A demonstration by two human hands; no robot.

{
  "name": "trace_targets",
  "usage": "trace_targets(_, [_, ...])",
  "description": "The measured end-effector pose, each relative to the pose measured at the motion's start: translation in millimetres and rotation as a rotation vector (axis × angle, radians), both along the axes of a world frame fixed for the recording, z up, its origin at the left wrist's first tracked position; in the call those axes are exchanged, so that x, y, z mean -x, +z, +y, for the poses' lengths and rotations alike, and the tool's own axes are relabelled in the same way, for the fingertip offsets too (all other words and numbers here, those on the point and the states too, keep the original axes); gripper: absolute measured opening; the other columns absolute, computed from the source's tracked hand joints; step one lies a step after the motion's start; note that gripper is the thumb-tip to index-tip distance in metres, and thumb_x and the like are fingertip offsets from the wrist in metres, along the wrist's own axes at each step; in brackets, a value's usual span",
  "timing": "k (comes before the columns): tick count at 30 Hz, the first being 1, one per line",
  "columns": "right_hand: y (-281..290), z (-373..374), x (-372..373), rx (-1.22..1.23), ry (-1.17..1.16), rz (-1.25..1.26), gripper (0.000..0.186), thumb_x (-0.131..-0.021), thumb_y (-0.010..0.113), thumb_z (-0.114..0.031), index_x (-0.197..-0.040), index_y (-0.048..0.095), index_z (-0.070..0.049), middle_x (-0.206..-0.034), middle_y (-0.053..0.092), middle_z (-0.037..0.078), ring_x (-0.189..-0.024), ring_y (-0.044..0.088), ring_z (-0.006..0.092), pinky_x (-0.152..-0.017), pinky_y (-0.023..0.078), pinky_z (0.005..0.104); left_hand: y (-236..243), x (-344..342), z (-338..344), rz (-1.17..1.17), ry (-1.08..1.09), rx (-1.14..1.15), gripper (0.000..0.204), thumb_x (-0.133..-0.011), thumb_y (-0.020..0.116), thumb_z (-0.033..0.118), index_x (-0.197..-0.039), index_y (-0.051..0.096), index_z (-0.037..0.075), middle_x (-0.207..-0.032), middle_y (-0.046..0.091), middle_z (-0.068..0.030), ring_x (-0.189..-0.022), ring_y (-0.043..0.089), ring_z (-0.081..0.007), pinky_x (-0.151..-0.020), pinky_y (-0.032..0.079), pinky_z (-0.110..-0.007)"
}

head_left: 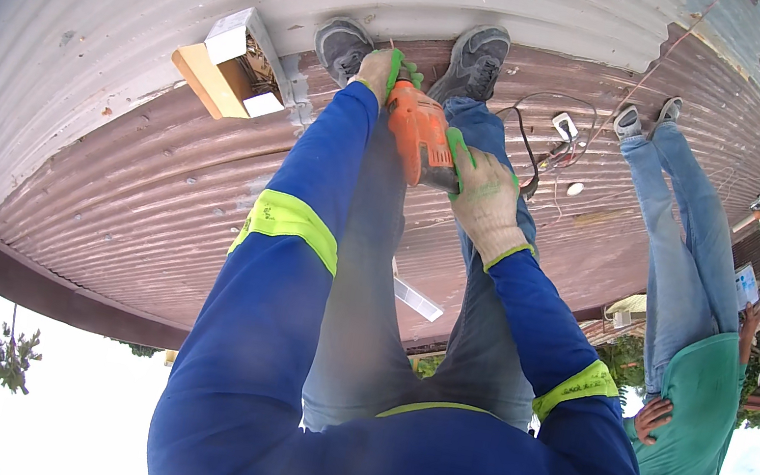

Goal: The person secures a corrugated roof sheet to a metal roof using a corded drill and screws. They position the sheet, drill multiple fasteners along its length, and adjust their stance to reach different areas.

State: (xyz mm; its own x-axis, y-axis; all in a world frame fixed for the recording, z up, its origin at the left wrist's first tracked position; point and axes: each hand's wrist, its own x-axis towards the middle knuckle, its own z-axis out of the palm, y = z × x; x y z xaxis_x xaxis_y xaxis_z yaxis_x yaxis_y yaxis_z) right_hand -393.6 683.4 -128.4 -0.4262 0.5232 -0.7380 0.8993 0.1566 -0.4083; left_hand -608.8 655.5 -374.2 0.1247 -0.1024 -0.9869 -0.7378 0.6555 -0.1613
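Observation:
An orange power drill with a dark rear end hangs between my legs, over the corrugated roof. My right hand, in a pale glove with green fingertips, is wrapped around its rear part. At the drill's front end my gloved left hand is closed, its fingers pressed together. A thin piece sticks up beside those fingers, too small to make out. Part of the drill's grip is hidden by my right hand. My grey shoes stand on the roof just beyond the drill.
An open cardboard box with small brown pieces inside sits at the left. Right of my feet lie a white power outlet and a black cord. A person in a green shirt stands at the right. The roof's edge curves along the lower left.

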Motion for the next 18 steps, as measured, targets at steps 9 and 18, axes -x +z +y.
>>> trace_targets(9, [-11.5, 8.9, -0.8, 0.026, -0.008, 0.017, 0.082, -0.078, 0.084, -0.013, -0.153, 0.051, -0.014, -0.116, 0.071, 0.007, -0.110, 0.068, 0.0290, -0.091, 0.055, 0.0455, -12.2, -1.7, 5.1, 0.012, -0.069, -0.004, 0.025, -0.102, 0.054, 0.009, -0.124, 0.053, -0.003, -0.096, 0.068, -0.0213, -0.080, 0.073, -0.0413, -0.065, 0.062, -0.056])
trace_targets(18, [-21.4, 9.9, 0.9, 0.069, -0.017, -0.015, 0.094, -0.074, 0.087, -0.008, -0.158, 0.048, -0.019, -0.122, 0.071, 0.007, -0.112, 0.069, 0.0289, -0.095, 0.057, 0.0457, -20.9, 4.3, -1.2, -0.001, -0.066, -0.044, 0.027, -0.102, 0.057, 0.012, -0.124, 0.055, -0.003, -0.098, 0.069, -0.0220, -0.081, 0.073, -0.0419, -0.069, 0.062, -0.057])
